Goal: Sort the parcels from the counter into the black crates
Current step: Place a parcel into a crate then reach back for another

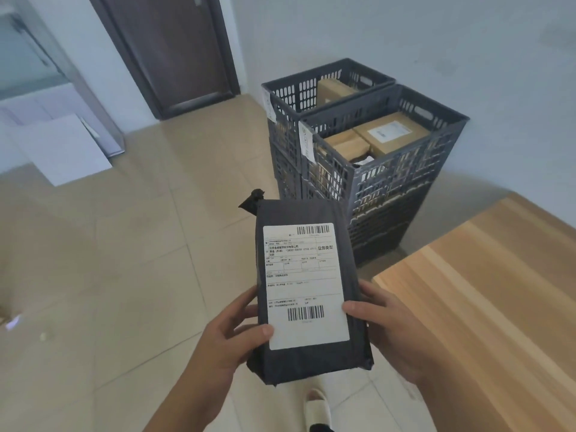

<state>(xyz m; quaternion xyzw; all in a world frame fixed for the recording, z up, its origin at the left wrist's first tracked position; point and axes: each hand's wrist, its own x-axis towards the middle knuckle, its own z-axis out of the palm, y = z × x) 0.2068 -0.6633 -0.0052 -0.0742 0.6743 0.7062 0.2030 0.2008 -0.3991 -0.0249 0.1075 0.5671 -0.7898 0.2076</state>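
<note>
Left hand (232, 335) and right hand (385, 325) are gripped on black parcel (307, 288), label up, held over floor beside counter (486, 307) corner. Label check in hand; crate choice needed next: black crates (367, 157) ahead.

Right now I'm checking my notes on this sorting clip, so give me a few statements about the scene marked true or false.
1. Both hands hold the dark parcel: left hand, right hand. True.
2. The parcel's white label faces the camera. True.
3. The nearer black crate holds nothing. False: cardboard boxes lie in it.
4. The parcel rests on the wooden counter. False: it is held above the floor, left of the counter.
5. The crates stand by the wall. True.
</note>
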